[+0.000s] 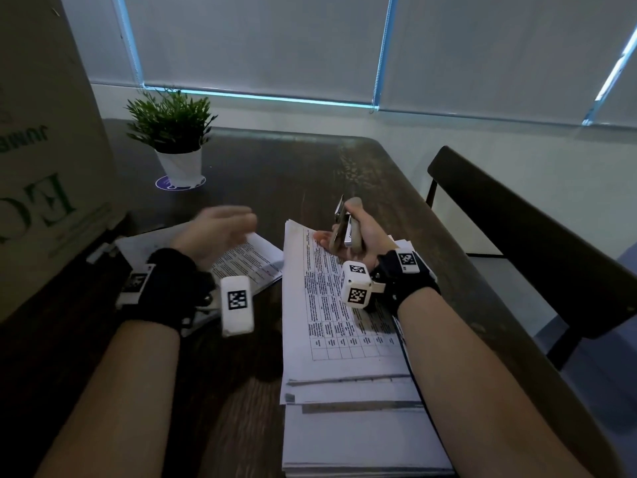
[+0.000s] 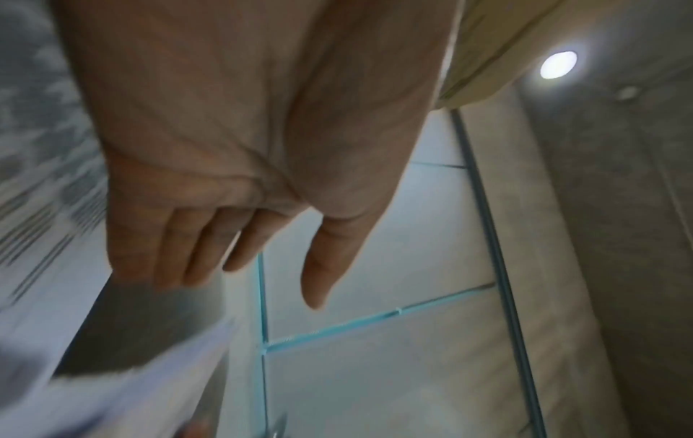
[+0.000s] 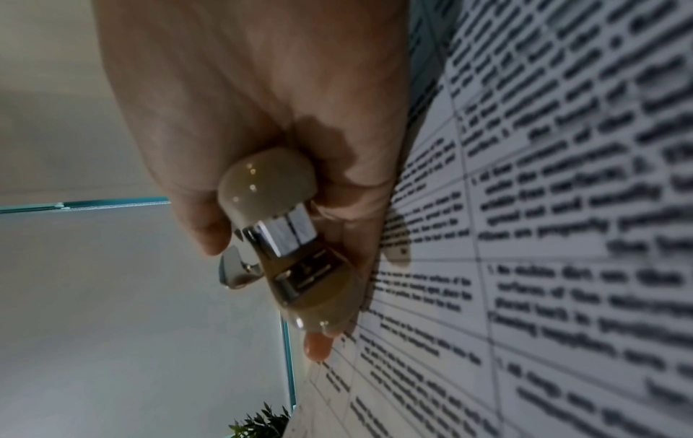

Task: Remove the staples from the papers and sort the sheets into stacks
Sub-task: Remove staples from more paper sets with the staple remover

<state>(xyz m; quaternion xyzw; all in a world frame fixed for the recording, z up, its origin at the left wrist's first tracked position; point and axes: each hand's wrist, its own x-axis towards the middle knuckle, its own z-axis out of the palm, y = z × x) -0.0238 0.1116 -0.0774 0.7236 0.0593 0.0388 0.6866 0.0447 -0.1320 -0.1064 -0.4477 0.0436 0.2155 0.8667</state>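
While the right hand (image 1: pixel 355 232) clasps the staple remover (image 3: pixel 288 246) above the tall paper stack (image 1: pixel 344 339) at the desk's (image 1: pixel 293 167) right edge, the left hand (image 1: pixel 213 236) hovers with fingers straight and holding nothing, over loose sheets (image 1: pixel 255 263) toward the left edge

An office is suggested: a dark desk (image 1: pixel 275 160) under the hands, blinds (image 1: pixel 258 43) beyond them, printed papers (image 1: pixel 344 339) stacked.
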